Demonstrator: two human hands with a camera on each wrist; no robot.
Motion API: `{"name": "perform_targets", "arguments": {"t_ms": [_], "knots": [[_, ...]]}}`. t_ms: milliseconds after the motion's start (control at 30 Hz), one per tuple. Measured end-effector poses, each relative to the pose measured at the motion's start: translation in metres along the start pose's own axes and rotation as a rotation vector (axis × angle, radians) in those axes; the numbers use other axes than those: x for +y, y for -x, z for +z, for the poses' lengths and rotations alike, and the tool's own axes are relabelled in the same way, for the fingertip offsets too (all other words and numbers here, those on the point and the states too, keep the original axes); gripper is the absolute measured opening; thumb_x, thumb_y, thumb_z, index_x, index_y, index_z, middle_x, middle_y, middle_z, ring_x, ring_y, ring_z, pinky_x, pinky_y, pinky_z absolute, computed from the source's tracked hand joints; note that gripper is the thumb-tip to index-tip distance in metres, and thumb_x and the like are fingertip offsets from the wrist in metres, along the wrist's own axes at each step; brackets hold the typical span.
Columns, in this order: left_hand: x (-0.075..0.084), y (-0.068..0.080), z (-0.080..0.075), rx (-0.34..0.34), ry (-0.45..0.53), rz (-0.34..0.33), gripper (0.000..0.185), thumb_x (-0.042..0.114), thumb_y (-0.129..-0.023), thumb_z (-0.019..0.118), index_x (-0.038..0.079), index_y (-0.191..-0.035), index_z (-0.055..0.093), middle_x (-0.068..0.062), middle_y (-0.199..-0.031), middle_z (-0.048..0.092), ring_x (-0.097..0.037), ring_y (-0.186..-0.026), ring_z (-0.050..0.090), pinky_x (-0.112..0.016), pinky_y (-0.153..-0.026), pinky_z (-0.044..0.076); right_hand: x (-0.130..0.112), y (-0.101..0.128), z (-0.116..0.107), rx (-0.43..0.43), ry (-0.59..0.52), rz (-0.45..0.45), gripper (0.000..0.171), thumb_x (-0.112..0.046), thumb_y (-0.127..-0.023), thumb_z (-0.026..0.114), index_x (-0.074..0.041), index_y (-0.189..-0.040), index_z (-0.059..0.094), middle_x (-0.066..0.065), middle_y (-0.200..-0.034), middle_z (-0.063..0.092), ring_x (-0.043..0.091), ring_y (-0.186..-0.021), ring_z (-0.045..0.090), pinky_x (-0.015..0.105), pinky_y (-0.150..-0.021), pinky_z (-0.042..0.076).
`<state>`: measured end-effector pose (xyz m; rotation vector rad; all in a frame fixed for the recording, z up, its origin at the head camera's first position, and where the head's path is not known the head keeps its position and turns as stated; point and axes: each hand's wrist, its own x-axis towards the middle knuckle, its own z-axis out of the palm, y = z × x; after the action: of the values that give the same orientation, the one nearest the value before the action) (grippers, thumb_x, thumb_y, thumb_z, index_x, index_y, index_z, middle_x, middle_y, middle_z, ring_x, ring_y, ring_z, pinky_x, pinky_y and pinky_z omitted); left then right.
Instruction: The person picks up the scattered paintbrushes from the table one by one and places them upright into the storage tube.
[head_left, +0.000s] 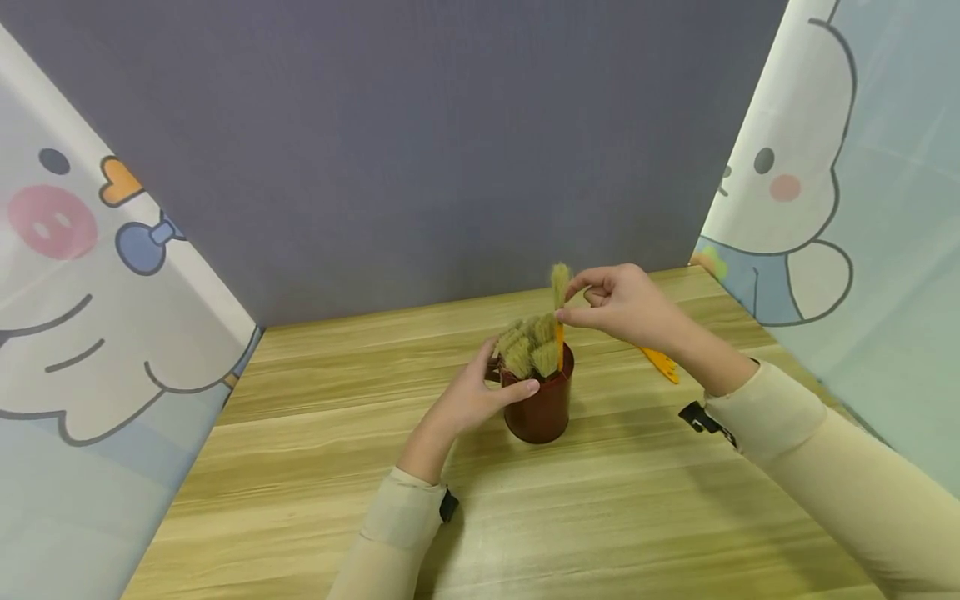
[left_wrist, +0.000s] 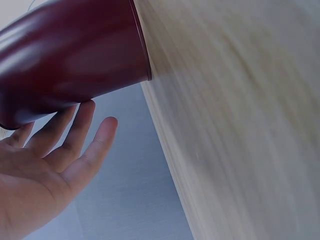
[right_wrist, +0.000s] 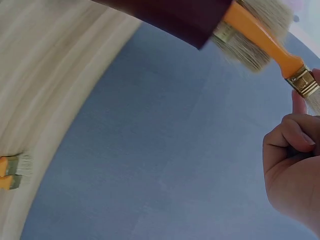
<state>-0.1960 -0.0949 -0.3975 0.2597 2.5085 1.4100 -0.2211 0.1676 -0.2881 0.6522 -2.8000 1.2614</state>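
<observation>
cup mid-table, right hand pinching brush

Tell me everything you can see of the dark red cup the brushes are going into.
The dark red cup is a smooth, glossy, round container, plastic or glazed by its look, with a thin lip at one end in the left wrist view. It stands upright on the wooden table, near the middle. Several paintbrushes stand in it, bristles up. The left hand steadies its side, thumb on the rim. The right hand pinches an orange-handled paintbrush by its ferrule, handle down into the cup.
</observation>
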Motion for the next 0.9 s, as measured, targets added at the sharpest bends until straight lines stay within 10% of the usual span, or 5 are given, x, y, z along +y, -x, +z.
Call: {"name": "perform_targets", "arguments": {"t_ms": [700, 900], "knots": [[-0.003, -0.002, 0.001, 0.008, 0.011, 0.014, 0.106, 0.071, -0.084, 0.08, 0.038, -0.168, 0.025, -0.005, -0.153, 0.056, -0.029, -0.142, 0.055, -0.058, -0.114, 0.049, 0.021, 0.005, 0.004, -0.013, 0.064, -0.016, 0.038, -0.044, -0.094, 0.083, -0.014, -0.115, 0.079, -0.008, -0.06, 0.026, 0.008, -0.054, 0.024, 0.028, -0.058, 0.036], [-0.004, -0.002, 0.001, 0.006, 0.005, 0.002, 0.109, 0.074, -0.082, 0.079, 0.04, -0.169, 0.022, -0.006, -0.155, 0.055, -0.03, -0.143, 0.054, -0.06, -0.115, 0.048, 0.027, 0.003, 0.005, 0.017, 0.036, -0.147, 0.034, -0.033, -0.098, 0.08, -0.019, -0.128, 0.075, -0.008, -0.062, 0.026, 0.006, -0.055, 0.024, 0.027, -0.056, 0.034]]}}
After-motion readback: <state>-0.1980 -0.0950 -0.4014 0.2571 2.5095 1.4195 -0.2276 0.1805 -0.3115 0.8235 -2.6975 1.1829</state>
